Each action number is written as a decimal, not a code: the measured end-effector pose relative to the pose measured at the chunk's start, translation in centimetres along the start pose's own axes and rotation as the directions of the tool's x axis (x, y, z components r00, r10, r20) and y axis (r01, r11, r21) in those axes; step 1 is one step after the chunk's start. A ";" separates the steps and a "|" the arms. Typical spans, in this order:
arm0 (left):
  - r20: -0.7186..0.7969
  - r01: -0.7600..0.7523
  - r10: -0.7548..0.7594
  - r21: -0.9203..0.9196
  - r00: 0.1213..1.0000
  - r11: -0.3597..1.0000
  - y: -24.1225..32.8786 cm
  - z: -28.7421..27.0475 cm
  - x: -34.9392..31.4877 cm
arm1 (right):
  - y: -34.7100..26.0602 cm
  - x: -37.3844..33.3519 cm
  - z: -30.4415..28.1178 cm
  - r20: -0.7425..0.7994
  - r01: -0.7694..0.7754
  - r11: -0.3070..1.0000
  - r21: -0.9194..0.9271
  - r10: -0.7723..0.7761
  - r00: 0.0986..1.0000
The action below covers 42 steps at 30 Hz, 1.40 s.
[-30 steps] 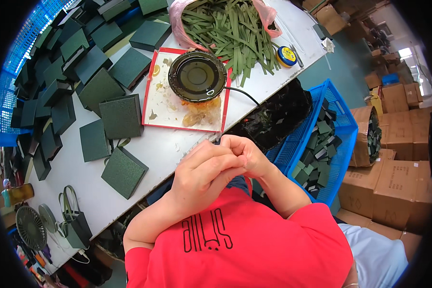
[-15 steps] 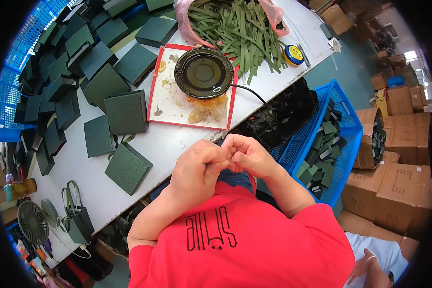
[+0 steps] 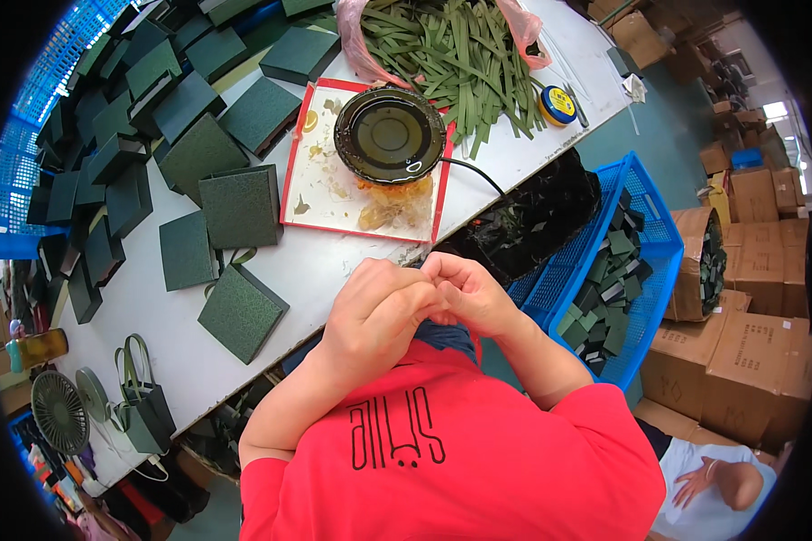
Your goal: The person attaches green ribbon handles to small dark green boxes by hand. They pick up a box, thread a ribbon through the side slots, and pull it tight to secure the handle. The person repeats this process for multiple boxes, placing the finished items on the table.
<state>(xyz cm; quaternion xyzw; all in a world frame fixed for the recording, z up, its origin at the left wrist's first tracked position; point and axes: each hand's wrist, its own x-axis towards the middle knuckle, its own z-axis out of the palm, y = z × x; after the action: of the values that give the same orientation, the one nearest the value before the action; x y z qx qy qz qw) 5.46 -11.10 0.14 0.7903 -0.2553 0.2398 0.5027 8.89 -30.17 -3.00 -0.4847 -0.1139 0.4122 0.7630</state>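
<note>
My left hand point(image 3: 377, 305) and my right hand point(image 3: 475, 290) meet in front of my red shirt, at the near edge of the white table point(image 3: 311, 275). Both have their fingers curled in a pinch, with the fingertips touching. Anything held between them is hidden. Just beyond my hands, a round black pan of dark amber liquid point(image 3: 390, 135) sits on a red-edged white board point(image 3: 320, 194) smeared with yellowish residue. Nearest on the left lies a dark green box point(image 3: 244, 311), and another green box point(image 3: 241, 207) stands behind it.
Many dark green boxes point(image 3: 189, 108) crowd the table's left. Green strips point(image 3: 451, 63) spill from a pink bag point(image 3: 363, 45) near a yellow-and-blue round tin point(image 3: 558, 105). A blue crate of small green pieces point(image 3: 648, 298) stands right, beside cartons point(image 3: 756, 365). Another person's hand point(image 3: 695, 482) shows lower right.
My left hand has turned slightly, its back now covering more of the fingertips. At lower right, the other person's hand and arm have shifted. The view has moved a little.
</note>
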 end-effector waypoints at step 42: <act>0.027 0.083 -0.082 -0.052 0.996 0.995 0.0 0.2 -0.3 | 0.9 0.1 0.7 0.119 -0.053 0.966 0.254 0.023 0.993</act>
<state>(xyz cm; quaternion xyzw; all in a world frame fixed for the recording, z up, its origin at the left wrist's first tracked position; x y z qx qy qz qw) 5.22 -11.21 -0.08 0.7894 -0.2348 0.2021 0.5300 8.12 -29.45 -3.45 -0.3596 -0.0941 0.4652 0.8034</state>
